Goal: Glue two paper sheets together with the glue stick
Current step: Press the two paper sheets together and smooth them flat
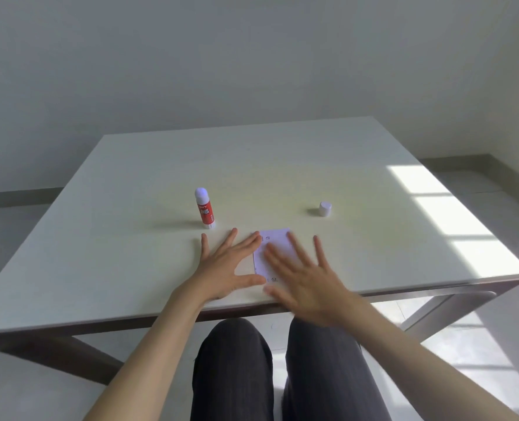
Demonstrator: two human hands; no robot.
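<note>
Glue stick (205,209) upright, axis vert.

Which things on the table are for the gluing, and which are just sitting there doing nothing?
For the gluing:
- paper sheets, flat under both hands
- glue stick, standing upright with its cap off
- left hand and right hand, spread flat on the paper

Just sitting there:
- white cap, off to the right, apart from the glue stick
- table, only holding everything
</note>
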